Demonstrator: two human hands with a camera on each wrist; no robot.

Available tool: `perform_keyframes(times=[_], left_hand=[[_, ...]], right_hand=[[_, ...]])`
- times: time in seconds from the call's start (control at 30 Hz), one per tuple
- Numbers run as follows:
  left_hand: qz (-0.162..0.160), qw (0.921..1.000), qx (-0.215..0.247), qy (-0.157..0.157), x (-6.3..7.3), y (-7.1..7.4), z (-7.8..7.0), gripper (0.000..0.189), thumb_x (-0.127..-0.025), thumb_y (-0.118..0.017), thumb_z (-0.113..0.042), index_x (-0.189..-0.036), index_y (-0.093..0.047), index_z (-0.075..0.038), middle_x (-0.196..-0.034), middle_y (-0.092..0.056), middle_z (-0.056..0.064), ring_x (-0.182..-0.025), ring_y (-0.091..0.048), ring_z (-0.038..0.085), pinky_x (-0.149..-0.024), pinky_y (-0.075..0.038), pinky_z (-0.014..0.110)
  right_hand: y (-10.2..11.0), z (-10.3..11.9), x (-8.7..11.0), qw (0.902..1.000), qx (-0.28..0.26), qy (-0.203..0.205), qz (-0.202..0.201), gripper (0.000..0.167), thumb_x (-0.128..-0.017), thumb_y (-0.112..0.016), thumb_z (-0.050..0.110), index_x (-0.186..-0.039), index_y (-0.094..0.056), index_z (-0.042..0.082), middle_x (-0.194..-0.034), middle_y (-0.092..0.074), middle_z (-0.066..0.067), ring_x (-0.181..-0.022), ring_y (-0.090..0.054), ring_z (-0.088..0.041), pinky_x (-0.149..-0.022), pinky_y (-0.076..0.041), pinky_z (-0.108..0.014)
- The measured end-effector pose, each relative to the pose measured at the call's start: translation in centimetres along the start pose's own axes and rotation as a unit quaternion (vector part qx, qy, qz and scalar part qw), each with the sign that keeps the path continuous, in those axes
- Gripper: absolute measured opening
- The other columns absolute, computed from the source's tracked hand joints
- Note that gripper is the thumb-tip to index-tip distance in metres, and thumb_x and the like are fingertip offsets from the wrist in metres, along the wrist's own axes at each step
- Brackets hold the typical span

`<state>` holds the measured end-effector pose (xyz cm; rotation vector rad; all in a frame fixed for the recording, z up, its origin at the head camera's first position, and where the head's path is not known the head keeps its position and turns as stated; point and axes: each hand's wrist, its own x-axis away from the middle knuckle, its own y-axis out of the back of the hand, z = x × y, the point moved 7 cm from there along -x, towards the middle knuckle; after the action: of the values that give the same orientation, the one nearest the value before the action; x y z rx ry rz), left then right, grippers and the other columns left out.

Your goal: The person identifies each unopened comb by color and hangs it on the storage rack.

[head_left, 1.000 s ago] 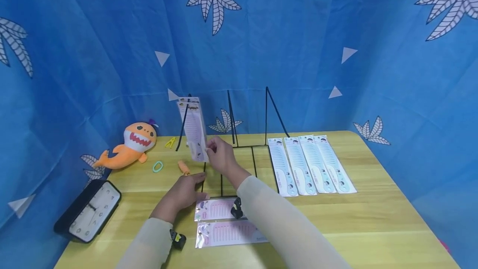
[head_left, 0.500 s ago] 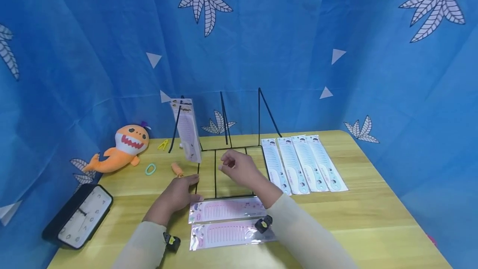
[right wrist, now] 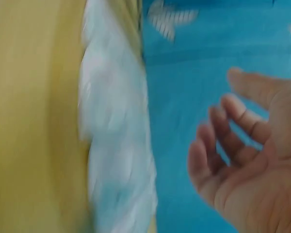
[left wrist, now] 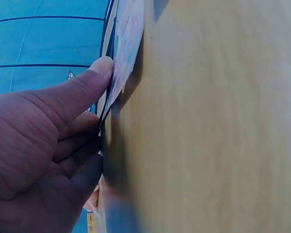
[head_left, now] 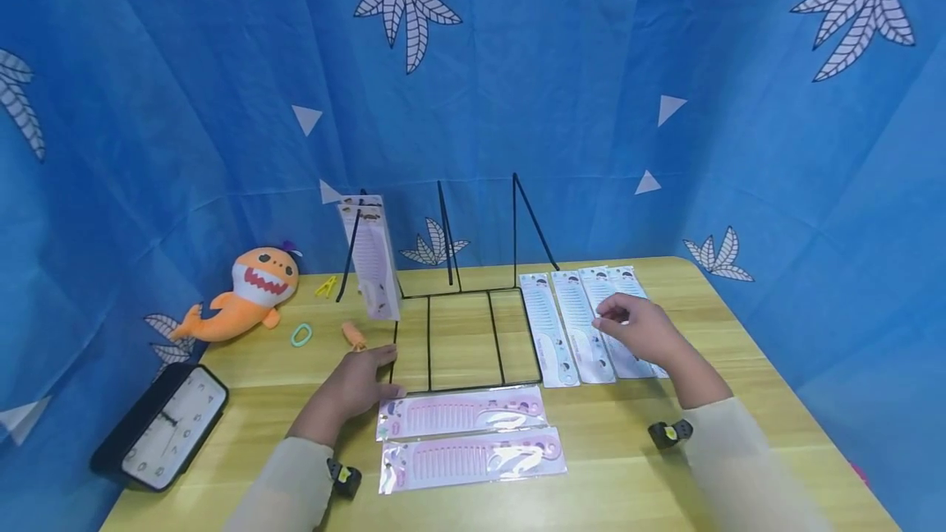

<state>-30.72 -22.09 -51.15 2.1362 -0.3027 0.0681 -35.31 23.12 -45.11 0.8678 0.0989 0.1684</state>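
Observation:
My left hand (head_left: 353, 388) holds the front left corner of a black wire rack (head_left: 496, 339), thumb and fingertips at the wire in the left wrist view. Packaged combs with purplish print (head_left: 375, 261) stand upright in the rack's left slot. Over at the right, my right hand (head_left: 643, 331) hovers above several packaged blue combs (head_left: 547, 331) lying side by side. Its fingers are loosely bent with nothing between them in the right wrist view (right wrist: 247, 145). Two packaged pink combs (head_left: 443, 419) lie flat in front of the rack.
To the left are an orange shark plush (head_left: 254, 290), a yellow clip (head_left: 326, 286), a mint ring (head_left: 300, 335) and a small orange item (head_left: 353, 336). A black-cased clock (head_left: 173, 429) stands at the table's left edge. Blue curtain (head_left: 562, 64) surrounds the table (head_left: 628, 450).
My right hand has let go of the upright comb pack in the rack and moved right, over the blue combs. The left hand has stayed at the rack's corner.

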Motion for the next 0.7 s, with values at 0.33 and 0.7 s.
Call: perform_keyframes(times=[0.33,0.7], left_hand=[[0.002,1.0,0.0,0.006,0.1,0.1,0.1,0.071,-0.096,-0.086,-0.023,-0.157,-0.057,-0.003,-0.172,-0.045,0.012,-0.162,-0.035,0.042,-0.132,-0.032,0.062],[-0.001,0.9999,0.008,0.008,0.2,-0.1,0.0,0.072,-0.095,-0.086,-0.022,-0.158,-0.056,-0.003,-0.172,-0.045,0.012,-0.162,-0.035,0.042,-0.132,-0.033,0.061]], right_hand=[[2.6,-9.8,1.0,0.979,0.067,-0.189,-0.036,0.055,-0.106,-0.068,0.027,-0.142,-0.055,-0.012,-0.139,-0.06,-0.037,-0.122,-0.06,-0.051,-0.103,-0.054,-0.063],[2.6,-12.6,1.5,0.9668,0.081,-0.242,0.006,0.053,-0.102,-0.072,0.023,-0.13,-0.052,-0.017,-0.114,-0.063,-0.034,-0.099,-0.06,-0.041,-0.083,-0.055,-0.049]])
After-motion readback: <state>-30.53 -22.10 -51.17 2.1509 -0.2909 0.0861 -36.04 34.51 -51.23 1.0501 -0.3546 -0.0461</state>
